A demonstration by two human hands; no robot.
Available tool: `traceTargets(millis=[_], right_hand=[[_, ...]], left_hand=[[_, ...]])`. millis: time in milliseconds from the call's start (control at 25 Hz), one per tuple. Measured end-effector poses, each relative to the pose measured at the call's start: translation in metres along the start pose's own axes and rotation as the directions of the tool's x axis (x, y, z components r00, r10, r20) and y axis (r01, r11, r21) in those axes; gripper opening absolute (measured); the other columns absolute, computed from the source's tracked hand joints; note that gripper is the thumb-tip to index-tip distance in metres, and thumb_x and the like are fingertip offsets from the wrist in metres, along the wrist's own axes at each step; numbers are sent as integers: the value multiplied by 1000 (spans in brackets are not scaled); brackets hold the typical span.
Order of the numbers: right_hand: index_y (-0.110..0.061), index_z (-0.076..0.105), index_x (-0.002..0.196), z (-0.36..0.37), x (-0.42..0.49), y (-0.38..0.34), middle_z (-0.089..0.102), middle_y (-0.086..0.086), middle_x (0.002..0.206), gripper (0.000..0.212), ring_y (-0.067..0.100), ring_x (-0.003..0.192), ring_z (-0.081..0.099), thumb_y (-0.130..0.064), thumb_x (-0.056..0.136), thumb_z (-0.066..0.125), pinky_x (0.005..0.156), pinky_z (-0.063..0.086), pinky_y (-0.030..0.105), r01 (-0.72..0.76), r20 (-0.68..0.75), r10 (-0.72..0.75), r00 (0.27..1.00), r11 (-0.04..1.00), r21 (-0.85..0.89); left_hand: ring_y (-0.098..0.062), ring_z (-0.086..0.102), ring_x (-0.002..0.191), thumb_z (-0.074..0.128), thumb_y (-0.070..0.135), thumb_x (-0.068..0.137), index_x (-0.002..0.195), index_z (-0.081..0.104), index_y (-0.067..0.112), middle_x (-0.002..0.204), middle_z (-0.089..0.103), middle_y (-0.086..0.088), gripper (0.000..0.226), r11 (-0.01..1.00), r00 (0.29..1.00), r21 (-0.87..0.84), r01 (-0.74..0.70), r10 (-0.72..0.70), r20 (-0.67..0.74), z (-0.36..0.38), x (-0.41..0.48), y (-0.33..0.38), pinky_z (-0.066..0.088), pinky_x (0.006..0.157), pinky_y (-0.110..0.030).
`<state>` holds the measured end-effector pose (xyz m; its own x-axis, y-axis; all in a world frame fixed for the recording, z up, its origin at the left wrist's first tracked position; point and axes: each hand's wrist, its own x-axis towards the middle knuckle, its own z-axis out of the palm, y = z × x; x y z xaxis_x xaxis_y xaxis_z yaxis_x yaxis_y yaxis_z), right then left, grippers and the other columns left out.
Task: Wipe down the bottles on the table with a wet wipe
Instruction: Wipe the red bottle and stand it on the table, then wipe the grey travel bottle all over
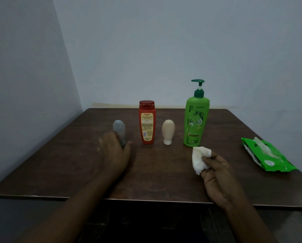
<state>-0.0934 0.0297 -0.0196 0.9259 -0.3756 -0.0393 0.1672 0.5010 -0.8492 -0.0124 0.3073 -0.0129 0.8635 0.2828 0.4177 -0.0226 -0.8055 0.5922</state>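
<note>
Four bottles stand in a row on the dark wooden table (62, 174): a small grey bottle (119, 128), a red bottle (147, 122), a small beige tube (168, 131) standing on its cap, and a tall green pump bottle (195, 118). My left hand (116, 155) is blurred, with its fingers spread just in front of the grey bottle and covering that bottle's base. I cannot tell if it touches the bottle. My right hand (217, 176) pinches a crumpled white wet wipe (200, 159) in front of the green bottle.
A green pack of wet wipes (267, 156) lies at the table's right edge with a wipe sticking out of its opening. Pale walls close in behind the table and on its left. The table's front edge runs just below my wrists.
</note>
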Motion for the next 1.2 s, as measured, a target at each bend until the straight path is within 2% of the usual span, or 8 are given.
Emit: traceTargets(millis=[120, 280, 400, 520, 760, 920, 1080, 1200], right_hand=[[-6, 59, 97, 3, -2, -1, 71, 7, 77, 26, 4, 56, 69, 11, 98, 38, 52, 54, 14, -24, -14, 24, 1000, 1000, -13], [-3, 60, 102, 1, -3, 0, 66, 11, 91, 24, 7, 64, 71, 10, 97, 41, 60, 56, 14, -23, -11, 22, 1000, 999, -25], [-1, 58, 105, -2, -3, -3, 65, 13, 95, 18, 13, 73, 70, 7, 98, 43, 64, 58, 17, -41, 59, 43, 997, 999, -34], [-2, 57, 108, -4, 1, -4, 64, 13, 93, 21, 6, 59, 70, 9, 98, 41, 57, 56, 15, -27, -21, 26, 999, 999, -31], [1, 61, 111, -1, -3, -2, 77, 5, 84, 27, 10, 76, 73, 10, 95, 41, 71, 59, 18, -3, 73, 1, 997, 1000, 29], [-2, 64, 111, -3, -1, 2, 76, 5, 96, 26, 12, 86, 73, 6, 97, 44, 68, 59, 21, 9, 44, -9, 999, 1000, -4], [3, 59, 127, -5, 0, 9, 68, 17, 117, 32, 24, 102, 70, 3, 97, 48, 71, 60, 28, 37, 22, -34, 999, 988, -148], [-1, 65, 121, -2, -11, 14, 72, 18, 109, 28, 22, 89, 71, -2, 94, 55, 70, 58, 33, 187, 1, -197, 980, 931, -314]], left_hand=[[-37, 45, 137, 87, 55, 70, 140, 41, 15, 146, 48, -15, 92, 950, 946, 44, 309, -311, 94, 2, 19, -2, 39, 109, -55], [-39, 44, 138, 91, 52, 66, 139, 41, 16, 145, 51, -17, 96, 932, 923, 30, 362, -363, 128, 15, 40, -7, 35, 112, -56], [-32, 56, 127, 88, 51, 69, 125, 54, 23, 129, 65, -8, 71, 956, 951, 8, 292, -291, 108, 24, 46, -14, 38, 108, -59], [-27, 62, 116, 85, 47, 73, 111, 57, 26, 116, 68, -2, 52, 965, 962, -21, 261, -258, 95, 25, 51, -14, 43, 104, -57], [-18, 66, 101, 90, 32, 70, 132, 38, 32, 117, 63, 1, 81, 957, 957, -161, 242, -208, 202, -15, 25, -7, 61, 82, -46], [-9, 64, 83, 89, 25, 72, 136, 39, 25, 95, 62, 6, 80, 986, 951, -161, -33, 81, 299, -54, -43, 13, 58, 66, -35], [-3, 64, 89, 87, 24, 76, 132, 42, 32, 99, 63, 11, 72, 962, 892, -249, -114, 210, 401, -59, -87, 18, 53, 70, -23], [2, 63, 93, 84, 23, 80, 127, 49, 31, 101, 64, 14, 60, 930, 899, -342, -132, 258, 354, -47, -100, 17, 52, 75, -16]])
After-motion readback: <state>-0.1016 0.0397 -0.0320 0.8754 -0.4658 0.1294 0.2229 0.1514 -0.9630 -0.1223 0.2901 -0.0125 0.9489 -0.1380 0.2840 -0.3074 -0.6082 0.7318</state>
